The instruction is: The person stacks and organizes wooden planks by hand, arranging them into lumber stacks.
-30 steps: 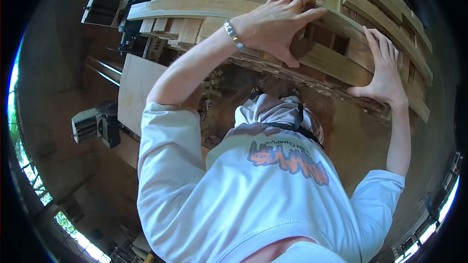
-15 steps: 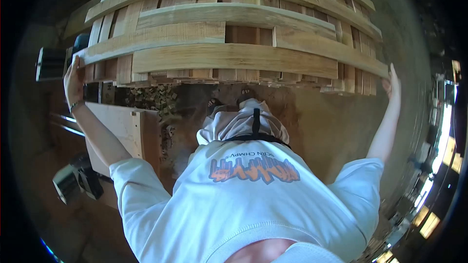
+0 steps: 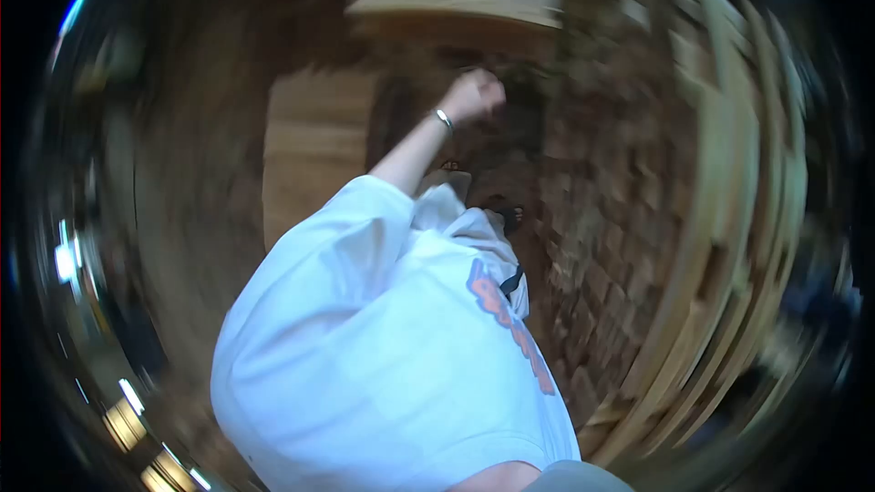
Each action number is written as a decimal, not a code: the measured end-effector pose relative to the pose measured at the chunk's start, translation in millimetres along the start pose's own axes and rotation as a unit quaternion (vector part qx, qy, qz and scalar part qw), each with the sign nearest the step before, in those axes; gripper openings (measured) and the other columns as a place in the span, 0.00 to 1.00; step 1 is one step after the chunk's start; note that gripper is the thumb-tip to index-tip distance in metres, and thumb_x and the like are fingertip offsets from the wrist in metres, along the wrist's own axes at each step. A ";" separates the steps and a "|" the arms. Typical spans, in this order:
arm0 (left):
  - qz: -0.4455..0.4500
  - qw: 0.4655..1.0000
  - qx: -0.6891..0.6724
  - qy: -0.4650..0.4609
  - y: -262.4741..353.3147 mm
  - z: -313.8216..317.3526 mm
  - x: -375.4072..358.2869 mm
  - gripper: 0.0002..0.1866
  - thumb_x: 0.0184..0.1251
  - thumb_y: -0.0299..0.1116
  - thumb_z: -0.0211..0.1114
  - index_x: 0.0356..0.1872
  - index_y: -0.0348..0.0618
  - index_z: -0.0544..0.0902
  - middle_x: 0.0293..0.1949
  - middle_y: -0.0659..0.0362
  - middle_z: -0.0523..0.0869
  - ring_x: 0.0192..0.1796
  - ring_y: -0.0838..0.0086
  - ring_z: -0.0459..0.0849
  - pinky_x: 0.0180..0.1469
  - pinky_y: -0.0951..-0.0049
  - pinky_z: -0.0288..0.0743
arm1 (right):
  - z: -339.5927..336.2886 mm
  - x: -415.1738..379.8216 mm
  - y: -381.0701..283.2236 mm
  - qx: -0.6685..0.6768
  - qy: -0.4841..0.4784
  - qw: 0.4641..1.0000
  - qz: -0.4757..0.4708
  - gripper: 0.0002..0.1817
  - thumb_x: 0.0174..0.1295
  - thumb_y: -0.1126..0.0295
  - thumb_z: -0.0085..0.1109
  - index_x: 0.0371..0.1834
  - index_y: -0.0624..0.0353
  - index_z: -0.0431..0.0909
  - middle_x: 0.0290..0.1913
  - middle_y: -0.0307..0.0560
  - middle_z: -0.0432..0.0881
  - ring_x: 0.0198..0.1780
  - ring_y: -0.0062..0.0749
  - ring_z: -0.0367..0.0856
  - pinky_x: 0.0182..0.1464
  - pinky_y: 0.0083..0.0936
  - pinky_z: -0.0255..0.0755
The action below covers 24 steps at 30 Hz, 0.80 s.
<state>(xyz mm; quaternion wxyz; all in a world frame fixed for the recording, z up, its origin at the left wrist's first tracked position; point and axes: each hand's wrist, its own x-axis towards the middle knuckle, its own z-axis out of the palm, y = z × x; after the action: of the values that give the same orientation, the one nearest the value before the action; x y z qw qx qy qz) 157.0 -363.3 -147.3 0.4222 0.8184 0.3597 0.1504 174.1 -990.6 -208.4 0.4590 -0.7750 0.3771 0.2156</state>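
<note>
Wooden slats [image 3: 731, 150], left hand [image 3: 473, 97]: blurry

Blurred by motion, a slatted stack of long, pale wooden planks [image 3: 736, 155] is seen well apart, right of the left fingers [image 3: 495, 95].

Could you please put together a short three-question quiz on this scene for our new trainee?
1. Which side of the picture is the wood stack on: A) left, B) centre, C) right?
2. What is worn just behind the left hand?
3. True or false: the left hand is touching the wood stack.

Key:
1. C.
2. A bracelet.
3. False; the hand is well apart from the stack, though blur hides how its fingers are set.
</note>
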 end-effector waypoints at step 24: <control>-0.737 0.470 -0.162 0.458 -341.9 25.3 -641.3 0.23 0.62 0.50 0.66 0.49 0.42 0.85 0.44 0.50 0.88 0.49 0.58 0.86 0.54 0.64 0.78 | 887.9 -292.5 38.1 -0.601 -0.497 0.200 -0.593 0.23 0.66 0.52 0.57 0.40 0.66 0.80 0.35 0.52 0.81 0.39 0.40 0.78 0.46 0.36 0.70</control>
<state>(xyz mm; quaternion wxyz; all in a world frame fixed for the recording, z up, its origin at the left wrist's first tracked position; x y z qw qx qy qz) -433.4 -705.5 -398.9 0.2775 -0.0183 0.9411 0.1925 -27.1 -112.6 -461.5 -0.0583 -0.5476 -0.7420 0.3825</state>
